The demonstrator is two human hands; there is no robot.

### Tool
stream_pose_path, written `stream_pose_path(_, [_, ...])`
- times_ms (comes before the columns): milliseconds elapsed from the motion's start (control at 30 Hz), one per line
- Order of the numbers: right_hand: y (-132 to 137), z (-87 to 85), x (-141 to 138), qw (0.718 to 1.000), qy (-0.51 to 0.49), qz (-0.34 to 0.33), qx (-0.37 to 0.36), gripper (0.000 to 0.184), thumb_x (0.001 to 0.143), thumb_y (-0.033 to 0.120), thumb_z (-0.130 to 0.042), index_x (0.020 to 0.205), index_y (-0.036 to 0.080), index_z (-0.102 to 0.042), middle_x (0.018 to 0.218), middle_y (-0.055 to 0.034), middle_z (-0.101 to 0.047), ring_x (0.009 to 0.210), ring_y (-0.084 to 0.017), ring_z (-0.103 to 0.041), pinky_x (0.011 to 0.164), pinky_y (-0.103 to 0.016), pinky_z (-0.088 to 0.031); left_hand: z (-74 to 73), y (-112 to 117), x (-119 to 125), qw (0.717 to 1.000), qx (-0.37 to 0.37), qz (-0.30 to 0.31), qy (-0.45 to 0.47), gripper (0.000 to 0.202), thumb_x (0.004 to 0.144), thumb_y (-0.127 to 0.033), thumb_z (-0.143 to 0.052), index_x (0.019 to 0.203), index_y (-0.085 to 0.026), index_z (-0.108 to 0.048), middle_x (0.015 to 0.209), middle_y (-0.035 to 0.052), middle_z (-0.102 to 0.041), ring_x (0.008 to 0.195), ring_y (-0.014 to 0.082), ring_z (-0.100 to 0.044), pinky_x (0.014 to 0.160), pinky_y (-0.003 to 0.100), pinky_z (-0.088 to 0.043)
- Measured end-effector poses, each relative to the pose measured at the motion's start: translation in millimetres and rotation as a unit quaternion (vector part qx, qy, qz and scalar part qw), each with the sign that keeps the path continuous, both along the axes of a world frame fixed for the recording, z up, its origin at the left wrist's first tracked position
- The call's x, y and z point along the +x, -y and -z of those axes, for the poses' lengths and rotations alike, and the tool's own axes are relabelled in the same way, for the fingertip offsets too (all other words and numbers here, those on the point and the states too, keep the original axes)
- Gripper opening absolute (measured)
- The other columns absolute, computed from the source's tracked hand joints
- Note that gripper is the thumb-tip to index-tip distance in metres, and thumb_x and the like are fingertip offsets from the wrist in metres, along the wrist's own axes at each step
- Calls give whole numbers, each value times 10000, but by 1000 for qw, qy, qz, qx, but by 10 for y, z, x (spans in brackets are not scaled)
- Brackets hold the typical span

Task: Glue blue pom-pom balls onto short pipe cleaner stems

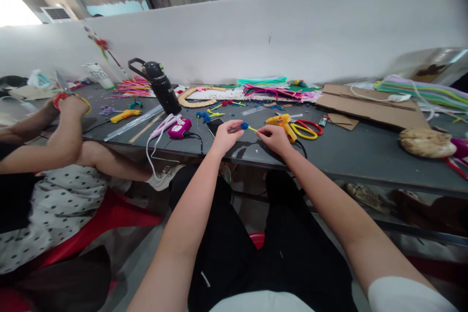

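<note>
We pinch a yellow pipe-cleaner stem with a blue pompom [245,127] between left hand [225,137] and right hand [275,137], just left of the yellow glue gun [280,122]; finished stems lie beyond, many unused.

The glue gun [281,123] lies on the surface [351,148], scissors [305,129] right of it, bottle [161,85] far left.

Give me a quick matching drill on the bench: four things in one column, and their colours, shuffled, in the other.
Things:
1. water bottle
2. glue gun
3. pom-pom between left hand and right hand
4. power bank

Colours:
A. blue
B. magenta
C. black
D. yellow

Pairs: 1-C, 2-D, 3-A, 4-B
</note>
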State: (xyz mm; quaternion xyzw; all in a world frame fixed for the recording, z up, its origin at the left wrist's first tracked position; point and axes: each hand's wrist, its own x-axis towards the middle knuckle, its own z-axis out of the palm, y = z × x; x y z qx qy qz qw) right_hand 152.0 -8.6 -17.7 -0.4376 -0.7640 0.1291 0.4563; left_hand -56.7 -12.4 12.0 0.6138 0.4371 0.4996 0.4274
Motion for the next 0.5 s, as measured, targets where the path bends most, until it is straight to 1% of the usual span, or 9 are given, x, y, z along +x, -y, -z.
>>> stream_pose_path(133, [-13, 12, 16, 997, 56, -9, 45, 122, 837, 236, -615, 815, 184, -723, 782, -64, -703, 709, -187, -602, 687, -315, -463, 8, 15, 7, 1000, 0, -12, -11, 416, 674, -257, -762, 1063, -125, -696, 958, 100, -697, 855, 174, -651, 825, 331, -532])
stream_pose_path(300, [-14, 21, 23, 992, 87, -5, 88, 128, 861, 206, -577, 848, 185, -702, 811, -79, -680, 801, -216, -595, 768, -346, -462, 18, 0, 44, 999, -20, -29, 13, 396, 709, -388, -746, 1003, -124, -715, 860, 85, -698, 751, 163, -647, 728, 313, -541])
stream_pose_path(400, [-12, 22, 22, 992, 89, -9, 88, 123, 864, 203, -573, 853, 192, -695, 817, -77, -676, 806, -220, -590, 778, -350, -462, 12, -3, 58, 998, -34, -38, 29, 359, 700, -376, -751, 954, -125, -720, 808, 72, -697, 748, 165, -652, 726, 308, -544])
stream_pose_path(500, [-9, 21, 22, 992, 89, -15, 88, 121, 868, 202, -571, 858, 193, -691, 821, -76, -673, 808, -220, -590, 777, -349, -461, 12, -10, 60, 997, -41, -45, 37, 314, 690, -333, -754, 923, -125, -722, 801, 70, -698, 739, 160, -650, 731, 313, -548])
